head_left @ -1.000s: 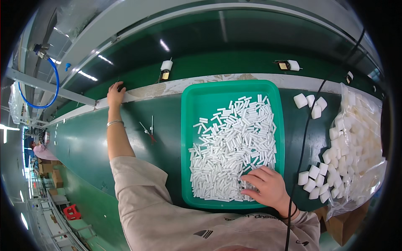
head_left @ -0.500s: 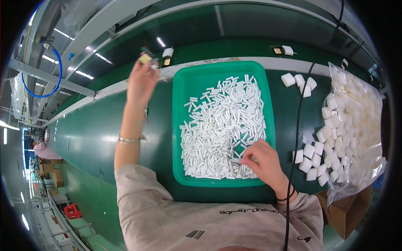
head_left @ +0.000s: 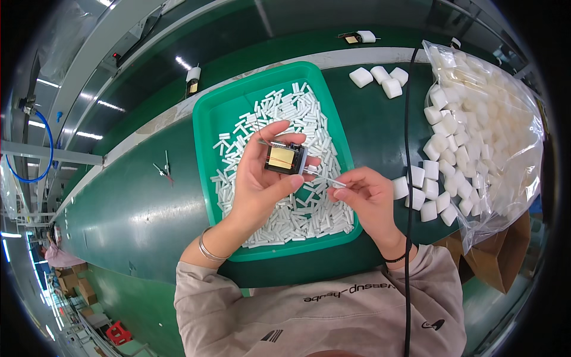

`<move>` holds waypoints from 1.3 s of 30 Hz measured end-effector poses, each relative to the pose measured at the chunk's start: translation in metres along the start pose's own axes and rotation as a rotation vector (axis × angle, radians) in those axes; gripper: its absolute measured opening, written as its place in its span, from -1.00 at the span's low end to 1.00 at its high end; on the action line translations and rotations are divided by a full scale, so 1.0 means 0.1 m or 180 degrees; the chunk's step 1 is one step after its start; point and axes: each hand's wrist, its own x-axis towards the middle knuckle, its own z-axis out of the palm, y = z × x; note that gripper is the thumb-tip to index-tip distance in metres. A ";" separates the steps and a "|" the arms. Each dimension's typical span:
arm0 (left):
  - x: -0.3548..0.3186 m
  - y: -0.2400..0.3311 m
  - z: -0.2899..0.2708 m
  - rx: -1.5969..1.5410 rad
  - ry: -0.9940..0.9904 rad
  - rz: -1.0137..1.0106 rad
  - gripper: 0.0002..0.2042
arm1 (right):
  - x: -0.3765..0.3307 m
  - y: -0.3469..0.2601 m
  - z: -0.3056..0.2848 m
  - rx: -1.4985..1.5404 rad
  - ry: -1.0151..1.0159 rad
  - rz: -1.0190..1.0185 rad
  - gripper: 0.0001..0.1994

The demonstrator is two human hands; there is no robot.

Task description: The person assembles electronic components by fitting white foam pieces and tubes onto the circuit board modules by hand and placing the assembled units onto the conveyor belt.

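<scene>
My left hand (head_left: 259, 178) holds a small black component with a yellow-taped middle (head_left: 284, 158) above the green tray (head_left: 208, 113). Thin wire leads stick out of its side. My right hand (head_left: 366, 196) pinches a short white tube (head_left: 326, 179) and holds its end against the component's right side. The tray is filled with several loose white tubes (head_left: 297, 113). Both hands hover over the tray's middle.
White foam blocks (head_left: 431, 190) lie right of the tray and spill from a clear plastic bag (head_left: 493, 119). More blocks (head_left: 380, 78) sit at the far edge. A black cable (head_left: 408, 149) runs down the green belt. Small components (head_left: 193, 80) ride the far conveyor.
My left hand came back from the far conveyor with the black component and now holds it over the tray. My right hand lifted a white tube from the tray up to it.
</scene>
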 end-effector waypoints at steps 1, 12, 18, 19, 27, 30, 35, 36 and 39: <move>-0.01 0.00 -0.01 0.0038 0.0029 0.0055 -0.33 | 0.00 0.00 0.00 0.0062 -0.0005 0.0036 -0.84; -0.03 -0.04 -0.15 -0.0022 0.0086 0.0145 -0.36 | 0.02 0.04 0.01 0.0138 0.0054 0.0041 -0.85; -0.05 -0.10 -0.16 0.0332 -0.0223 0.0210 -0.43 | 0.02 0.00 0.04 -0.1013 0.0201 -0.0190 -0.90; -0.05 -0.12 -0.16 0.0548 -0.0405 0.0294 -0.45 | 0.02 0.00 0.05 -0.1197 0.0290 -0.0332 -0.90; -0.11 -0.19 -0.12 0.1360 -0.0603 0.0704 -0.25 | -0.01 -0.03 0.04 -0.1776 0.0324 -0.0837 -0.89; -0.10 -0.16 -0.11 0.1390 -0.0510 0.0604 -0.16 | 0.00 -0.01 0.03 -0.1763 0.0350 -0.0937 -0.88; -0.12 -0.10 -0.03 0.0933 -0.0228 -0.0044 -0.11 | 0.03 0.04 0.02 -0.2670 0.0094 -0.2152 -0.83; -0.12 -0.13 -0.03 0.0864 -0.0218 -0.0130 -0.10 | 0.03 0.04 0.03 -0.2674 0.0092 -0.2152 -0.83; -0.11 -0.14 -0.02 0.0766 -0.0334 -0.0255 -0.10 | 0.02 0.02 0.01 -0.2856 0.0206 -0.2322 -0.81</move>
